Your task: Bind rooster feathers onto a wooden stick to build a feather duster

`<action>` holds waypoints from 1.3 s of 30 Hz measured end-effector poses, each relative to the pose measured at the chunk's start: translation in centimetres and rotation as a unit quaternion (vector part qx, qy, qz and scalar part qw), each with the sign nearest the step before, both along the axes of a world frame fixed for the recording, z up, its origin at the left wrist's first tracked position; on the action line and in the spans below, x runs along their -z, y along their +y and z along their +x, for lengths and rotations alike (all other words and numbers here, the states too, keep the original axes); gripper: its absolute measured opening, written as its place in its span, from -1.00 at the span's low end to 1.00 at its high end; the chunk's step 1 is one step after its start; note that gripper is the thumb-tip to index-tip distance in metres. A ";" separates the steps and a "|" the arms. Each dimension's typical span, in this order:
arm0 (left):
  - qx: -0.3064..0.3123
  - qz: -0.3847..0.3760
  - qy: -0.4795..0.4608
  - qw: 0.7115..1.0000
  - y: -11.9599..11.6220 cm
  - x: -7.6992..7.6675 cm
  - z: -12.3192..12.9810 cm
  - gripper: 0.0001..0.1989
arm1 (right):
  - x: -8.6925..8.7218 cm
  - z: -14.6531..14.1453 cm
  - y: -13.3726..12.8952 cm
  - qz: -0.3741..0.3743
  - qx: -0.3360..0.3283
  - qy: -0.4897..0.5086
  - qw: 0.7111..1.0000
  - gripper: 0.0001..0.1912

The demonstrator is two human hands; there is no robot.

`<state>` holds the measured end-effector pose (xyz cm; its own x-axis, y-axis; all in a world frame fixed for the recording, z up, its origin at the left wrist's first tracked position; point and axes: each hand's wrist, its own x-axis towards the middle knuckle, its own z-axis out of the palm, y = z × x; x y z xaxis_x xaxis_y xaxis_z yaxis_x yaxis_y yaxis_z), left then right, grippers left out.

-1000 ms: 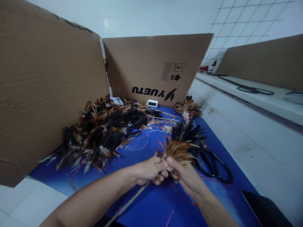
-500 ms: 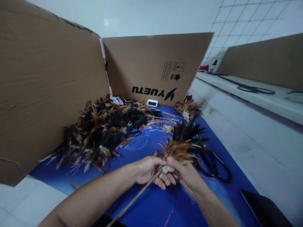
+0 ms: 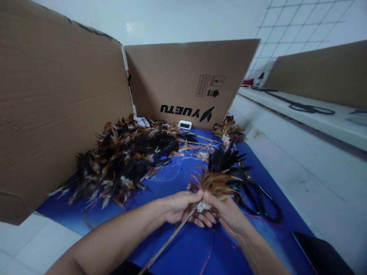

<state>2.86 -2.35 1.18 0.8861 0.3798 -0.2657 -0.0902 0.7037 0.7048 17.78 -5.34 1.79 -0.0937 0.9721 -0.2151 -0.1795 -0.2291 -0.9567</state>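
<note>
Both hands meet around a feather duster (image 3: 219, 183), a bundle of brown and black feathers on a thin stick (image 3: 169, 241). My left hand (image 3: 183, 206) is closed around its fluffy whitish base, where the stick comes out toward me. My right hand (image 3: 225, 212) grips the same base from the right, its thumb beside the left thumb. The feathers fan out away from me, black ones at the far end. Pink thread (image 3: 210, 248) trails over the blue tabletop below the hands. Black-handled scissors (image 3: 265, 202) lie just right of the feathers, their blades partly covered.
A large feather pile (image 3: 123, 156) covers the table's left side. Cardboard panels (image 3: 169, 76) stand behind and to the left. A small white digital display (image 3: 185, 125), sticks (image 3: 200, 136) and another feather bundle (image 3: 229, 130) lie at the back. A dark flat object (image 3: 321, 248) sits front right.
The hands stay at the feather base with small finger shifts; the left fingers have moved slightly right. The stick's near end has swung a little to the right.
</note>
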 end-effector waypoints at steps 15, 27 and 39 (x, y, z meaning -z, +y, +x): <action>0.053 -0.101 -0.054 0.992 -0.5 -1.4 -0.1 -0.62 | 0.4 0.8 0.1 0.006 -0.010 -0.045 0.999 -0.69; 0.081 -0.178 -0.110 0.975 -0.8 -1.2 -0.2 -0.64 | 0.4 1.2 0.2 -0.012 -0.047 -0.042 0.998 -0.72; 0.070 -0.148 -0.065 0.984 -0.9 -1.2 -0.2 -0.59 | -0.8 1.3 -0.2 0.046 -0.088 -0.077 0.992 -0.61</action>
